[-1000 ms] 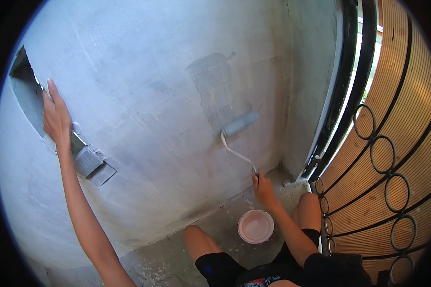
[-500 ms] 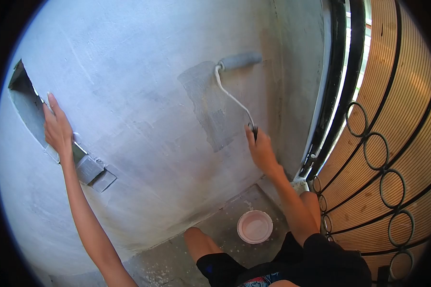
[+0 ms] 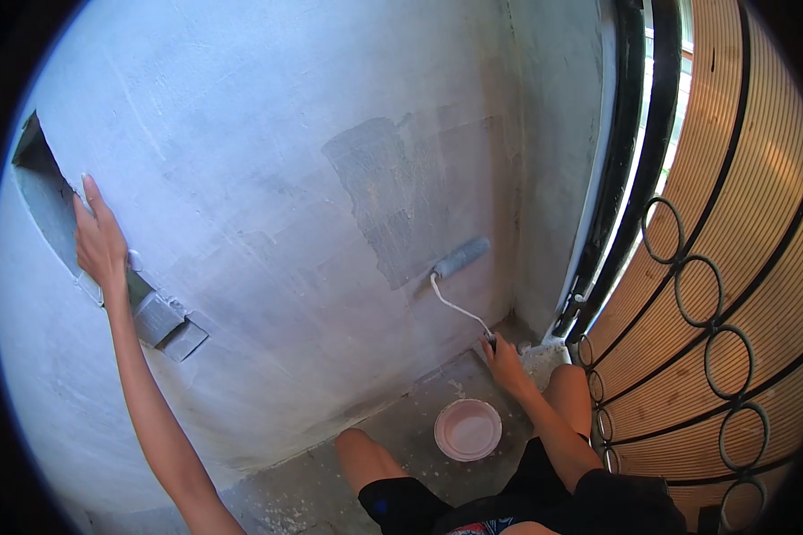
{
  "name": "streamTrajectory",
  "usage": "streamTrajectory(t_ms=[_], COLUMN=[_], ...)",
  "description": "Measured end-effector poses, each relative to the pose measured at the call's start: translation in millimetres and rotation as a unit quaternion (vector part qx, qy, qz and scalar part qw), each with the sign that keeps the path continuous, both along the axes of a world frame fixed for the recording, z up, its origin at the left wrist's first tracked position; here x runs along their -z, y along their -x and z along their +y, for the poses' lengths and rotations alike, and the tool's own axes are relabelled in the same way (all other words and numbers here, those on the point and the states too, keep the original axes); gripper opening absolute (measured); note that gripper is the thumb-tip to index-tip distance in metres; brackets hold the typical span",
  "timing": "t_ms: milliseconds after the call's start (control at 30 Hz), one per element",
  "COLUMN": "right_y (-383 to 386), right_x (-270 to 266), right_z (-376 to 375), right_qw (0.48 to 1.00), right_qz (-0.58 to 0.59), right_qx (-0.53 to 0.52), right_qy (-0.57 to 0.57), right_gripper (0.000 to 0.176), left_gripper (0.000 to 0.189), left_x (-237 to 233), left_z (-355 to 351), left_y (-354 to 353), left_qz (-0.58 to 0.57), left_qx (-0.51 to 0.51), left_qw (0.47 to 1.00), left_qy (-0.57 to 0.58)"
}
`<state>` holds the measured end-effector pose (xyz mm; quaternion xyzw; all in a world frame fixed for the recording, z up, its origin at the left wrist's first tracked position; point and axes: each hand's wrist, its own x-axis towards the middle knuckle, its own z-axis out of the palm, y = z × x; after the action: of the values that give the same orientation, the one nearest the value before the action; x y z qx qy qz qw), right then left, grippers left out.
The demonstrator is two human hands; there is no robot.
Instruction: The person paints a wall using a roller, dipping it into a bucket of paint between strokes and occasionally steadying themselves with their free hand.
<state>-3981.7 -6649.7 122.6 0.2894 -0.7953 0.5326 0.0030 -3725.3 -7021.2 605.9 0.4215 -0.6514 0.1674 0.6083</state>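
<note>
My right hand (image 3: 507, 364) is closed around the dark handle of a paint roller (image 3: 461, 257). The roller's sleeve lies against the lower right part of the grey-white wall (image 3: 268, 160), beside a darker, wet-looking patch (image 3: 388, 196). On the left, my left hand (image 3: 103, 242) grips the edge of a long opening (image 3: 49, 192) cut in the wall, with some fingers hidden inside it. Between my knees a pale pink bucket (image 3: 441, 434) stands on the floor, with light pinkish liquid in it.
Below my left hand, small grey boxes (image 3: 158, 318) are set in the wall. A metal gate (image 3: 723, 276) with ribbed tan panels and dark rings stands close on my right. The concrete floor (image 3: 330, 481) is spotted with pale splashes.
The roller has moved down the wall, from the top of the dark patch to beside its lower end, with my right hand lower too. My left hand stays at the opening.
</note>
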Motion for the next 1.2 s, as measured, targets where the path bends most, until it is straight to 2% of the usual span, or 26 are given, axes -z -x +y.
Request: streamTrajectory(t_ms=[200,300,367,533,600,667,767,933,1067,1200], right_y=[20,24,27,25,22,20,7,-11,-31,-44], right_x=[-52,-128,-162,-240,-246,-240,-212,-91,-15,30], right_z=[-17,-28,-38,-50,-56,-62,-64,-62,-34,-7], right_qw=[1.0,0.999,0.99,0.993,0.994,0.986,0.994,0.992,0.998,0.997], right_qz=[0.005,0.04,0.124,0.088,0.066,0.09,0.032,0.006,-0.029,-0.052], right_qx=[0.003,-0.005,0.001,-0.031,-0.052,-0.055,-0.044,-0.047,-0.037,-0.036], right_qy=[-0.001,-0.001,0.068,0.066,0.071,0.132,0.093,0.118,0.034,-0.04], right_gripper=[0.032,0.031,0.031,0.032,0.032,0.033,0.032,0.029,0.029,0.029], left_gripper=[0.083,0.083,0.083,0.083,0.083,0.083,0.083,0.083,0.083,0.083], left_x=[0,0,1,0,1,1,1,1,0,1], left_z=[-1,-4,-4,-2,-4,-3,-1,-1,-4,-5], left_y=[0,-1,-2,-1,-2,-2,-2,-2,-3,-1], left_qz=[0.001,-0.001,-0.001,-0.003,-0.002,-0.003,-0.004,-0.004,-0.008,-0.001], left_qx=[-0.003,-0.005,-0.006,0.0,-0.001,-0.001,0.002,0.008,0.008,0.0], left_qw=[1.0,1.0,1.0,1.0,1.0,1.0,1.0,1.0,1.0,1.0], left_qy=[0.01,0.009,0.012,0.011,0.012,0.012,0.01,0.002,0.009,0.014])
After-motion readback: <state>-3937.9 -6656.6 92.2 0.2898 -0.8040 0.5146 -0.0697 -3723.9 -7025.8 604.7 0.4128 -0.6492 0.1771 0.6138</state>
